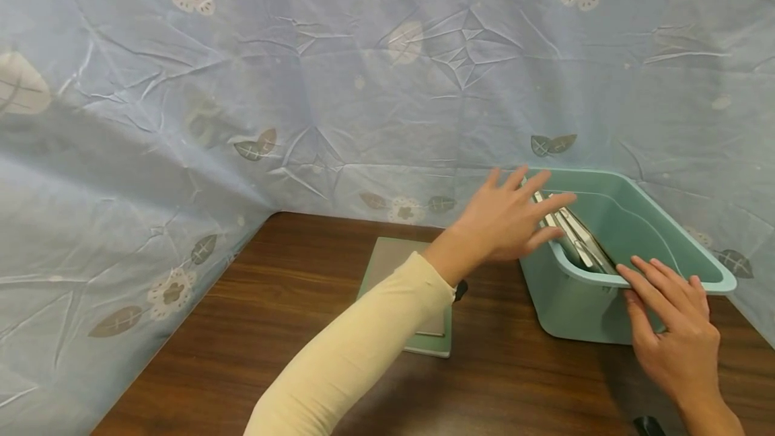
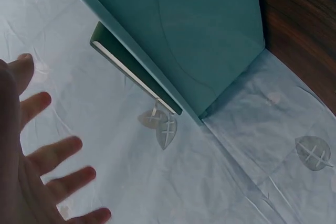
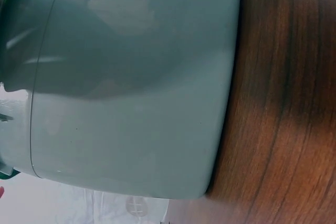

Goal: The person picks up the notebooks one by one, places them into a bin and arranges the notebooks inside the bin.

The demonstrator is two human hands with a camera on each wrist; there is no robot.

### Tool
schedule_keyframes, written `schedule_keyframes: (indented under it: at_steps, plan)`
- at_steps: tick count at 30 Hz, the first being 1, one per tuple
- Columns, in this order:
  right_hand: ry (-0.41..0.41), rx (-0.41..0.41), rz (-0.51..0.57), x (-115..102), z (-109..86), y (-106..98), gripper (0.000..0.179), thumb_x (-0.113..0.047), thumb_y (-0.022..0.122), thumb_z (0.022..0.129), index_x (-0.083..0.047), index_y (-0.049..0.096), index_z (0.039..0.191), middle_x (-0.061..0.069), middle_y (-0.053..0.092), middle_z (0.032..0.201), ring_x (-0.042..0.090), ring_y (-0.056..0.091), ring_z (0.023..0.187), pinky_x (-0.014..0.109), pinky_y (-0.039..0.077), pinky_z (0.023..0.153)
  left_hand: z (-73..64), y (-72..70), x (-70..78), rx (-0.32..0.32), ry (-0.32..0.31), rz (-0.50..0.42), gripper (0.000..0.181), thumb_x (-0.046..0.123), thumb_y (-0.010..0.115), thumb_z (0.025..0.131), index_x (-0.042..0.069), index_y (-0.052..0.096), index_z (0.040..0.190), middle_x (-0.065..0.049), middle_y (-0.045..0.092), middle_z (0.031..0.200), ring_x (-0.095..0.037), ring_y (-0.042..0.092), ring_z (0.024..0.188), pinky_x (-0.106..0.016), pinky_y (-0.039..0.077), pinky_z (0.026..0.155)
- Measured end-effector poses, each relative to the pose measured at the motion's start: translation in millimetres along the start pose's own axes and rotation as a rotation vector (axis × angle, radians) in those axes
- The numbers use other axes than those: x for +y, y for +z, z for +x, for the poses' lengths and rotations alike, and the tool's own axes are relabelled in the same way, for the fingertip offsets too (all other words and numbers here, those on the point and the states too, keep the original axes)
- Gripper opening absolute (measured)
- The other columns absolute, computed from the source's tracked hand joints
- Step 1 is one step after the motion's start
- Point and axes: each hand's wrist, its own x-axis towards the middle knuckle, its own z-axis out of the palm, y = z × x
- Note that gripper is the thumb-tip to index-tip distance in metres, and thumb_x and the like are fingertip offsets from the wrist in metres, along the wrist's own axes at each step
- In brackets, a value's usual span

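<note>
My left hand [image 1: 508, 217], fingers spread and holding nothing, hovers over the left rim of a teal plastic bin [image 1: 581, 315]. Inside, several thin books [image 1: 584, 241] lean against the bin's left side. In the left wrist view, a green-covered book [image 2: 131, 72] with white page edges juts past the rim, apart from the spread fingers of the left hand [image 2: 52, 171]. My right hand [image 1: 681, 328] rests at the bin's front rim, its fingers fairly straight across the edge and the thumb against the outer wall. The right wrist view shows mostly that wall.
A green book [image 1: 436, 345] lies on the brown wooden table [image 1: 254, 315] with a smaller beige one [image 1: 393, 258] on top, both partly covered by my left sleeve [image 1: 351, 348]. A pale blue floral cloth [image 1: 375, 106] hangs behind the table and along its left.
</note>
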Motion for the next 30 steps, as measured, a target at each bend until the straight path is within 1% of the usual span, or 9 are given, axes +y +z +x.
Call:
schedule_keyframes:
  at_steps: [2,8,12,18,21,26,30]
  plan:
    - [0.003,-0.006,0.002,-1,0.2,1,0.030,-0.028,0.061,0.097,-0.010,0.074,0.118,0.011,0.067,0.128,0.019,0.054,0.133,0.055,0.026,0.118,-1.2,-0.6,-0.7,-0.021,-0.031,-0.020,0.064,0.071,0.014,0.097,0.049,0.004,0.155,0.005,0.011,0.167,-0.026,0.018,0.153,-0.052,0.023,0.120]
    - [0.002,-0.011,-0.017,-1,-0.3,2,0.030,-0.027,0.061,0.097,-0.010,0.073,0.118,0.011,0.067,0.128,0.019,0.054,0.133,0.055,0.026,0.118,-2.2,-1.0,-1.6,-0.058,-0.100,-0.075,0.066,0.075,0.012,0.094,0.050,-0.001,0.155,0.003,0.000,0.168,-0.033,0.008,0.155,-0.060,0.019,0.120]
    - [0.013,-0.036,-0.043,0,-1.8,0,0.033,-0.031,0.058,0.098,-0.011,0.072,0.121,0.010,0.066,0.131,0.018,0.052,0.135,0.058,0.024,0.118,-1.8,-1.4,-3.0,-0.080,-0.137,-0.084,0.067,0.077,0.010,0.093,0.052,-0.005,0.153,0.003,-0.004,0.168,-0.033,0.004,0.155,-0.064,0.017,0.118]
    - [0.014,-0.049,-0.047,1,-2.4,-1,0.033,-0.030,0.059,0.099,-0.011,0.071,0.122,0.011,0.065,0.132,0.020,0.051,0.135,0.060,0.024,0.118,-5.2,0.4,-8.9,-0.095,-0.194,-0.123,0.066,0.080,0.010,0.090,0.057,-0.007,0.151,0.005,-0.007,0.168,-0.034,0.002,0.155,-0.068,0.015,0.117]
    - [0.020,-0.054,-0.051,1,-2.9,-2,0.033,-0.031,0.058,0.099,-0.012,0.071,0.123,0.011,0.065,0.132,0.021,0.051,0.136,0.060,0.023,0.118,-8.5,2.6,-12.1,-0.093,-0.212,-0.128,0.067,0.081,0.009,0.089,0.058,-0.006,0.151,0.006,-0.005,0.168,-0.035,0.003,0.155,-0.068,0.016,0.116]
    - [0.016,-0.053,-0.039,0,-2.7,-1,0.032,-0.029,0.059,0.098,-0.011,0.071,0.122,0.011,0.065,0.132,0.021,0.051,0.136,0.061,0.023,0.117,-17.8,8.9,-19.4,-0.089,-0.237,-0.141,0.069,0.083,0.010,0.088,0.057,-0.004,0.151,0.007,-0.002,0.167,-0.037,0.006,0.154,-0.068,0.018,0.115]
    - [0.011,-0.045,-0.028,-1,-1.6,-1,0.032,-0.028,0.059,0.098,-0.011,0.072,0.121,0.011,0.066,0.131,0.020,0.051,0.135,0.061,0.024,0.117,-27.5,14.0,-26.3,-0.096,-0.257,-0.166,0.071,0.083,0.010,0.088,0.055,-0.002,0.153,0.004,0.002,0.168,-0.040,0.007,0.153,-0.069,0.020,0.114]
